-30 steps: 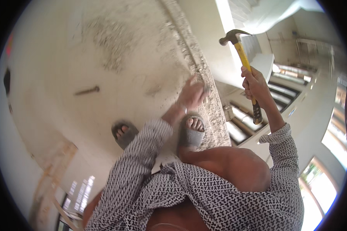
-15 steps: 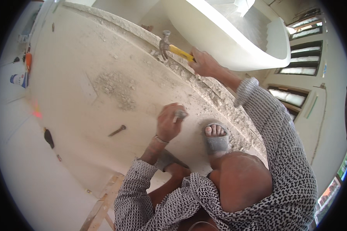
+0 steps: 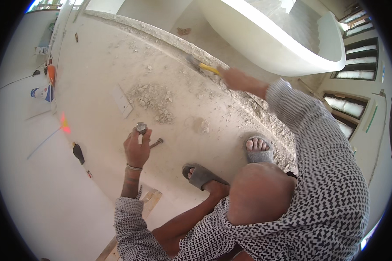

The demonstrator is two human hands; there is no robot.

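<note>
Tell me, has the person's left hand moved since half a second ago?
Yes, leftward: the left hand was to the lower right of the rubble pile; now it is below the pile, toward its left side.

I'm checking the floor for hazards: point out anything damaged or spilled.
The edge strip by the hammer looks crumbled and uneven, and loose rubble beyond the left hand litters the otherwise smooth floor.

The shirt (image 3: 270, 237) bore a close, interlocking black-and-white pattern. Its long sleeves (image 3: 331, 143) ended in cuffs (image 3: 128, 205) of the same cloth. A thin, pale bracelet (image 3: 134, 167) lay just behind the left hand (image 3: 137, 151). The sandals (image 3: 202, 177) were grey and open-toed, each with one broad strap (image 3: 260, 157).
</note>
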